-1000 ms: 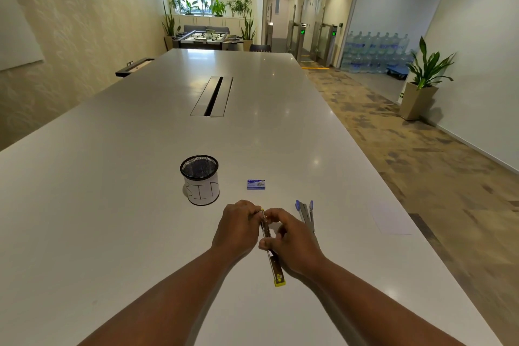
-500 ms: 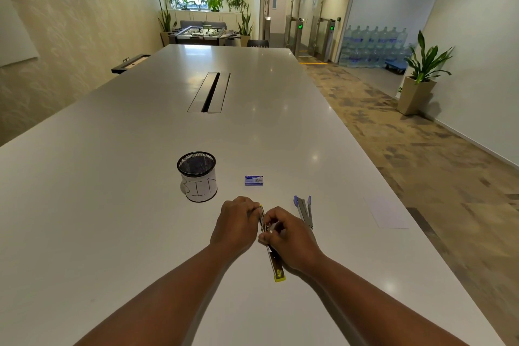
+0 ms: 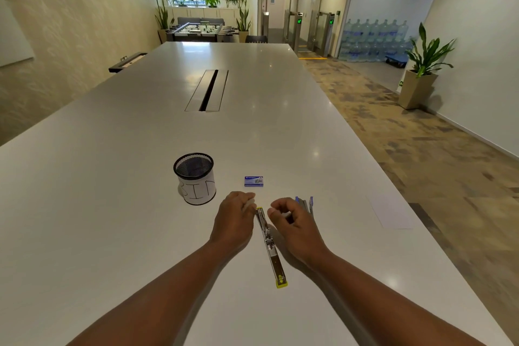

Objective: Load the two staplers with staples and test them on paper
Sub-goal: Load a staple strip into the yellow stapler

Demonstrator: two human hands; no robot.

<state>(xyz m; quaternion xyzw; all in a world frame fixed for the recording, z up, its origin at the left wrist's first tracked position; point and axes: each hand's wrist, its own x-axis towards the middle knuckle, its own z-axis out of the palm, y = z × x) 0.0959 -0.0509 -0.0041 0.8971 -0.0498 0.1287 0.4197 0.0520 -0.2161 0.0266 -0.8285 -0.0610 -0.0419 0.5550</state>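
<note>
Left hand (image 3: 233, 215): fingers curled, pinching something small and pale at the fingertips, possibly a strip of staples; too small to confirm. Right hand (image 3: 292, 219): fingers curled inward, grip holds nothing that I can make out; clenched or pinching, cannot tell.

Change over the last second: both hands were closed on the yellow-tipped stapler (image 3: 269, 244) at its far end; they have now come off it and parted to either side. The stapler lies flat on the counter (image 3: 112, 205), opened out full length, metal channel facing up, far tip just beside the left fingertips.

Judgement: magazine looks exposed and ready; loading of this first stapler is at the insertion step, not yet closed.

Second stapler (image 3: 304, 202), blue-tipped, lies just behind the right hand, partly hidden, untouched. Staple box (image 3: 253, 181) sits closed-looking on the counter beyond the hands. Sheet of paper (image 3: 391, 212) lies well to the right, near the counter edge; test not begun.

Containers: black mesh cup (image 3: 194, 178) with a hand-lettered white wrap, left of the box. Interior dark; contents cannot be made out.
</note>
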